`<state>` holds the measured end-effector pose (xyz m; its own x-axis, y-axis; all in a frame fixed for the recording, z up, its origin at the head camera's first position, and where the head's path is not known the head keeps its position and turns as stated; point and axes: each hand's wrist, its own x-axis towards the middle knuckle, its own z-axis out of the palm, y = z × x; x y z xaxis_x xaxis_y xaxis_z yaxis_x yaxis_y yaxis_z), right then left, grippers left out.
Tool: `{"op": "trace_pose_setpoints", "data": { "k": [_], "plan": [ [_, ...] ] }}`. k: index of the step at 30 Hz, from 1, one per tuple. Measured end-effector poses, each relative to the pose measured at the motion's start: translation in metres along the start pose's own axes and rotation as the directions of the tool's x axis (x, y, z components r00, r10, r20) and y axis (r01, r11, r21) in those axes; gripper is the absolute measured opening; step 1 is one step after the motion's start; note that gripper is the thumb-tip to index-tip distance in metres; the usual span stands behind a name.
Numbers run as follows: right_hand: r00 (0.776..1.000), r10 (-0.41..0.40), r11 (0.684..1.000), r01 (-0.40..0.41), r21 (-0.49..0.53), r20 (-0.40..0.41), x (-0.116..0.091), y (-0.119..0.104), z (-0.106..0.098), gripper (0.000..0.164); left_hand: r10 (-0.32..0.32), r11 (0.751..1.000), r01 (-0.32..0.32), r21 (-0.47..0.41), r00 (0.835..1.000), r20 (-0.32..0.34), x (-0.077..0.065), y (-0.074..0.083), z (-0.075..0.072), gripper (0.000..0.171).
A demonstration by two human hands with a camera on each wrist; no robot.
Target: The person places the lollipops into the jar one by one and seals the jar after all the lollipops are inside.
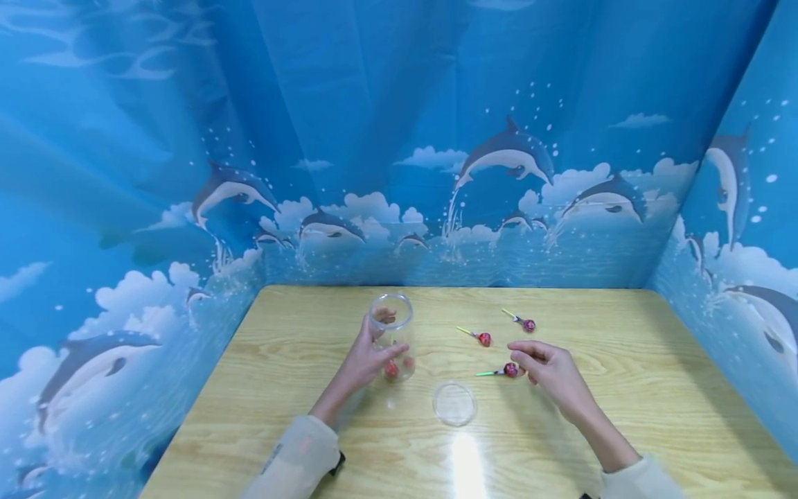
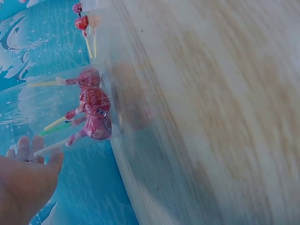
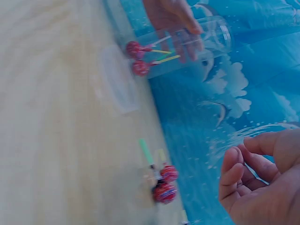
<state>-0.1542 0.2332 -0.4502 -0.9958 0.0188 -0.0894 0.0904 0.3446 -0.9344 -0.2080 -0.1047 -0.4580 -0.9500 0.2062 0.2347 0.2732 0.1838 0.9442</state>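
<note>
My left hand (image 1: 368,357) grips a clear plastic jar (image 1: 391,322) round its side, and the jar's mouth faces up. Inside, several lollipops (image 2: 96,101) lie heads down at the bottom, their sticks pointing up. My right hand (image 1: 551,378) hovers over the table with loosely bent fingers and nothing in them. Nearest to it is a dark red lollipop (image 1: 510,370) with a green stick, just beside the fingertips in the head view. Two more lollipops, a red one (image 1: 484,339) and a purplish one (image 1: 528,325), lie farther back, both with yellow sticks.
A round clear lid (image 1: 454,404) lies flat between the hands, nearer the front. The light wooden table (image 1: 280,402) ends at a blue dolphin-print curtain (image 1: 386,256), which also hangs along both sides.
</note>
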Motion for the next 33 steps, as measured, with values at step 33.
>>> {"op": "trace_pose_setpoints", "data": {
  "k": [33],
  "plan": [
    [0.982, 0.105, 0.989, -0.086, -0.120, 0.156, 0.000, 0.042, 0.004, 0.036, -0.008, 1.000, 0.008, -0.009, 1.000, -0.010, 0.006, -0.015, 0.002, 0.076]
  ]
}}
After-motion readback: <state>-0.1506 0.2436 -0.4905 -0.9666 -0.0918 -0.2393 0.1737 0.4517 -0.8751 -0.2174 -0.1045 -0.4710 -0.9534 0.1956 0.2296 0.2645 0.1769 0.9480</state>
